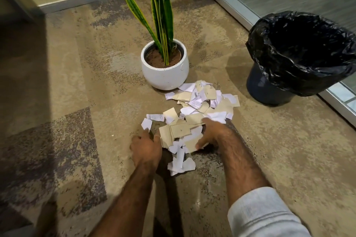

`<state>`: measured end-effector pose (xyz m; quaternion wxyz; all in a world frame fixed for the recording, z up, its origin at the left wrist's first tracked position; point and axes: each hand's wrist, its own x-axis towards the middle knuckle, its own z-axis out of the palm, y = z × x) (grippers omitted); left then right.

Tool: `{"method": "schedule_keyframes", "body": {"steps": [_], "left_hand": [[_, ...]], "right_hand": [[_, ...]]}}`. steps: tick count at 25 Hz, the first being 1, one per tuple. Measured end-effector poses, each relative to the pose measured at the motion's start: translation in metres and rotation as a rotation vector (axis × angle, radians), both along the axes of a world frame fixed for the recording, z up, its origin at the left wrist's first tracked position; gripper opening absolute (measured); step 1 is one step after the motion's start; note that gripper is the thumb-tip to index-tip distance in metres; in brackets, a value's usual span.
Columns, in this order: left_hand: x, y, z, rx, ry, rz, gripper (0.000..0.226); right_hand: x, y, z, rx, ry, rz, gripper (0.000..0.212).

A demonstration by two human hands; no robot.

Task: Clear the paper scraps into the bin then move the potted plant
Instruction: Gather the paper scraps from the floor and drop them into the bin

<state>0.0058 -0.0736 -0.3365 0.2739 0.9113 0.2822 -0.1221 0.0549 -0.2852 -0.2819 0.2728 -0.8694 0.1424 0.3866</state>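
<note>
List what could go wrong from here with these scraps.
1. The left hand and right hand squeeze only a loose bunch of the paper scraps; pieces at its near edge could drop on the carpet.
2. The bin stands apart, to the right, so a carry there may spill more.
3. Far scraps lie against the potted plant; sweeping them could knock its leaves.
</note>
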Motion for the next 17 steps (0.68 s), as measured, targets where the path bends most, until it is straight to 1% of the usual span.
{"method": "schedule_keyframes", "body": {"steps": [2, 3, 5, 6, 7, 9, 11, 12, 14, 15, 17], "left_hand": [[-0.013, -0.010, -0.003, -0.064, 0.027, 0.005, 0.049], [-0.015, -0.014, -0.004, -0.125, 0.009, -0.007, 0.050], [-0.011, -0.023, -0.006, -0.276, -0.049, -0.011, 0.051], [-0.008, -0.025, -0.005, -0.334, -0.072, -0.029, 0.051], [-0.006, -0.026, -0.005, -0.367, -0.088, -0.060, 0.051], [-0.001, -0.026, -0.010, -0.392, -0.090, -0.105, 0.048], [0.002, -0.021, -0.020, -0.439, -0.078, -0.102, 0.042], [0.002, -0.016, -0.026, -0.481, -0.069, -0.083, 0.041], [0.004, -0.011, -0.032, -0.600, -0.061, -0.009, 0.041], [0.007, -0.013, -0.024, -0.654, -0.073, 0.040, 0.040], [0.011, -0.024, 0.007, -0.688, -0.131, 0.096, 0.037]], "right_hand": [[-0.018, 0.013, -0.014, -0.066, 0.024, 0.019, 0.128], [-0.025, 0.022, -0.020, -0.082, 0.010, 0.028, 0.132], [-0.030, 0.037, -0.030, -0.093, -0.054, 0.086, 0.132], [-0.030, 0.044, -0.035, -0.069, -0.094, 0.105, 0.127], [-0.028, 0.050, -0.039, -0.013, -0.136, 0.099, 0.119], [-0.027, 0.060, -0.045, 0.164, -0.208, 0.023, 0.089], [-0.031, 0.069, -0.049, 0.306, -0.272, -0.064, 0.060], [-0.033, 0.072, -0.051, 0.339, -0.298, -0.100, 0.051], [-0.034, 0.075, -0.046, 0.351, -0.338, -0.150, 0.042], [-0.031, 0.074, -0.041, 0.345, -0.359, -0.153, 0.039], [-0.020, 0.069, -0.026, 0.331, -0.397, -0.112, 0.036]]}}
